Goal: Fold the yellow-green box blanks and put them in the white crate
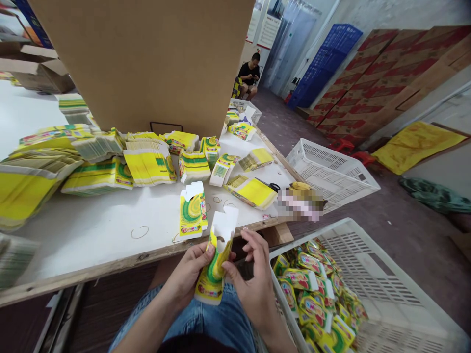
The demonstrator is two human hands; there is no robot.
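Note:
My left hand (pixel 187 274) and my right hand (pixel 252 279) both grip one small yellow-and-green carton (pixel 215 260) over my lap, just below the table's front edge. The left fingers clasp its left side. The right thumb and forefinger pinch its right edge, with the other fingers raised. Its white top flap with a hanging hole stands open. A second carton of the same kind (pixel 193 211) stands upright on the white table (pixel 99 230), just beyond my hands.
Stacks of flat yellow cartons (pixel 147 164) lie across the table, before a big brown cardboard box (pixel 147 63). A white crate (pixel 371 274) at my right holds several folded cartons. Another white crate (pixel 331 171) lies further off. A person sits in the background.

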